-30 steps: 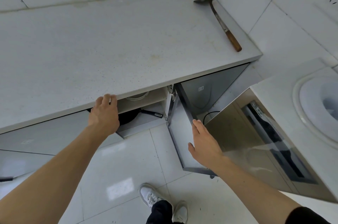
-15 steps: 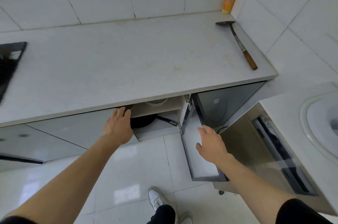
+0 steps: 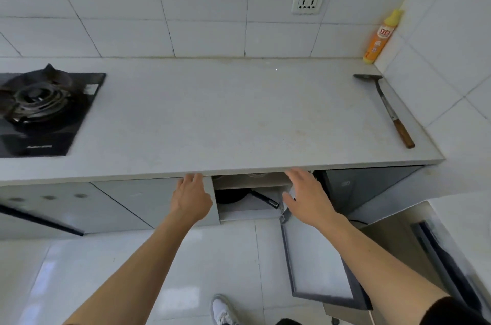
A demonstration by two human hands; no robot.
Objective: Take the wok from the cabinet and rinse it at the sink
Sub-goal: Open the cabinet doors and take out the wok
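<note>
The black wok (image 3: pixel 230 195) lies on the lower shelf of the open cabinet (image 3: pixel 247 214) under the countertop, its handle (image 3: pixel 264 199) pointing right. Only part of the wok shows below the shelf board. My left hand (image 3: pixel 191 196) rests on the top edge of the left cabinet door, fingers reaching up under the counter edge. My right hand (image 3: pixel 308 198) hovers with fingers spread in front of the cabinet's right side, close to the wok's handle, holding nothing. No sink is in view.
The right door (image 3: pixel 316 266) stands swung open toward me over the floor. A gas burner (image 3: pixel 37 101) sits at the counter's left, a wooden-handled spatula (image 3: pixel 388 109) and an orange bottle (image 3: pixel 381 38) at its right. My shoe (image 3: pixel 223 310) is on the tiles below.
The view has tilted up, showing the stove and wall. My right hand left the open door and rose toward the cabinet opening. My left hand stays on the left door.
</note>
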